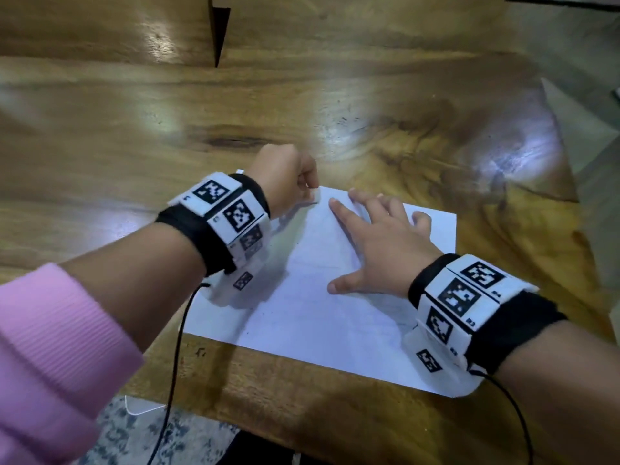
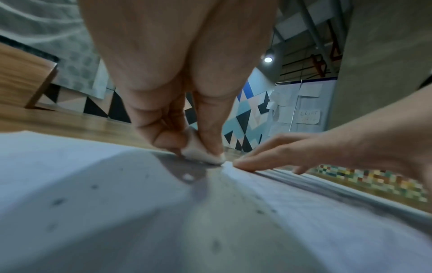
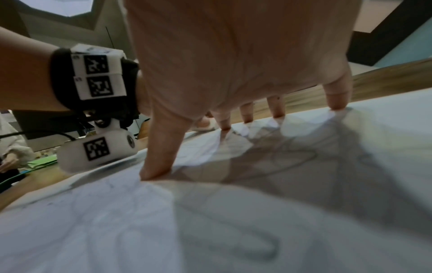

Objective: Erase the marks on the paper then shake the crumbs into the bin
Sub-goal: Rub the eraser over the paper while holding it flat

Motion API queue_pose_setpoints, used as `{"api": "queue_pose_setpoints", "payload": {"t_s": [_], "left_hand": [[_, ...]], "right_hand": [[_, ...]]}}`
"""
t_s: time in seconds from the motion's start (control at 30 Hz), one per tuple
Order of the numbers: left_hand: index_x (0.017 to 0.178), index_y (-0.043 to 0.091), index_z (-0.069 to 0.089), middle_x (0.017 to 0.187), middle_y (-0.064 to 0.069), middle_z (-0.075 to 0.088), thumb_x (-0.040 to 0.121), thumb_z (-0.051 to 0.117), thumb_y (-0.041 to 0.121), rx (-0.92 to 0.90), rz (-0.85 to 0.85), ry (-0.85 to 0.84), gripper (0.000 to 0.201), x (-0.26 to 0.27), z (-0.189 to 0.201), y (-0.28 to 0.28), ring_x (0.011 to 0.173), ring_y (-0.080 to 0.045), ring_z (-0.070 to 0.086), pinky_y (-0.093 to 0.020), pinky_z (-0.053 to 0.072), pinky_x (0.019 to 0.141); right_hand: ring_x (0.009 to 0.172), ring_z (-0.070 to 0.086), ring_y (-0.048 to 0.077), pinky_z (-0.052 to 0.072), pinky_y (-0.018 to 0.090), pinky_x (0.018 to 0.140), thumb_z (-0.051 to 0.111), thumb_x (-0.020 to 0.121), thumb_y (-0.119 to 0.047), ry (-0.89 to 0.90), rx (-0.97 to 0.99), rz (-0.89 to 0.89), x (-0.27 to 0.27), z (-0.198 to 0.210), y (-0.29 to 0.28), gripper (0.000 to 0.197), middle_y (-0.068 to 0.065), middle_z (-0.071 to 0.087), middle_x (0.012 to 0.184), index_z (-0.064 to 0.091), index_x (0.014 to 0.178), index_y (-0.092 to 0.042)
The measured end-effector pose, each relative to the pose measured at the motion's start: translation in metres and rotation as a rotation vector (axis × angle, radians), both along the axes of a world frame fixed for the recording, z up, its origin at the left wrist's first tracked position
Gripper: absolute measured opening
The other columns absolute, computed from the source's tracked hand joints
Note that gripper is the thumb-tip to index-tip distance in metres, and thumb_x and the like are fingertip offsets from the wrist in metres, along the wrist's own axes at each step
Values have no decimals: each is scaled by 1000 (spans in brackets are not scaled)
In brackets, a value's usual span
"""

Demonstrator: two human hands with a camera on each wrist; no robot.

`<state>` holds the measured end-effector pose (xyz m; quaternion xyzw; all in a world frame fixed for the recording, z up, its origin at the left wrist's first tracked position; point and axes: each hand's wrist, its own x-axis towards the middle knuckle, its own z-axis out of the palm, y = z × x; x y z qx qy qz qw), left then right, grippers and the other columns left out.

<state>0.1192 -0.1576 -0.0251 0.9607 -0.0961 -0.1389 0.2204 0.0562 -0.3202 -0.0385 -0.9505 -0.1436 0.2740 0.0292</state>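
This looks like a large hall or shared workspace rather than a home. A broad, glossy wooden desk (image 1: 335, 95) carries the work. Behind it stands a wall of geometric panels (image 2: 247, 110) in blue, black and beige, with paper notices (image 2: 301, 109) taped to a partition. High overhead run bare beams and a hanging lamp (image 2: 268, 59); possibly a gym, though the view is blurred.
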Motion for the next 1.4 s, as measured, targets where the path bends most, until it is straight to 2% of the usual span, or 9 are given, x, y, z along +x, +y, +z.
{"api": "queue_pose_setpoints", "payload": {"t_s": [0.13,0.3,0.4,0.57,0.73,0.87,1.03,1.23,1.4], "left_hand": [[61,19,60,57,10,53,73,70,11,-47,-85,148,17,-27,-4,13,55,-5,47,-5,31,50],[77,7,68,50,13,50,72,72,11,-154,77,39,7,-12,-2,7,53,-10,50,-23,33,55],[79,7,68,63,4,56,73,71,14,-52,56,4,10,-7,0,3,68,-16,51,-21,26,52],[70,14,67,56,10,52,70,72,12,71,-110,190,6,-21,5,14,56,-9,47,-22,33,49],[85,10,67,75,-1,56,77,64,7,80,-40,10,9,4,10,-4,78,-20,52,-24,38,68],[69,16,62,55,12,50,74,64,4,21,-79,73,13,-23,1,12,64,-16,49,-22,33,53],[75,12,65,67,-2,58,74,67,10,-18,-68,49,3,-19,1,9,70,-20,52,-24,36,62],[67,18,57,58,7,53,77,63,6,30,-82,105,16,-26,0,11,68,-20,50,-22,33,61],[71,16,64,71,-1,61,75,64,7,28,-99,104,10,-24,2,14,71,-21,54,-23,38,66]], "right_hand": [[139,-2,22,16,56,107,64,60,-76,2,-15,4,1,0,1,118,-13,-9,153,-8,147,-42],[140,-6,21,9,59,109,65,61,-73,6,2,-13,-1,-1,2,117,-13,-12,154,-9,146,-42],[141,-8,23,8,60,109,62,60,-75,5,-11,-11,-2,-3,3,118,-12,-14,154,-12,146,-41],[142,-10,26,9,63,108,60,56,-82,18,-33,0,-2,-3,5,126,-9,-19,155,-17,146,-38],[143,-9,29,10,66,109,63,58,-79,33,-57,-8,0,0,10,127,-7,-17,155,-15,147,-34],[143,-10,29,10,66,109,65,57,-78,44,-58,-18,0,-1,11,128,-7,-18,155,-15,147,-35],[142,-10,29,9,66,109,67,56,-77,46,-49,-33,0,0,12,128,-7,-16,155,-13,147,-36],[142,-10,27,8,65,110,69,55,-75,52,-44,-53,0,1,13,128,-10,-16,154,-11,147,-37],[142,-10,26,7,65,110,70,55,-74,48,-33,-59,0,0,13,127,-10,-15,154,-10,147,-37]]}}
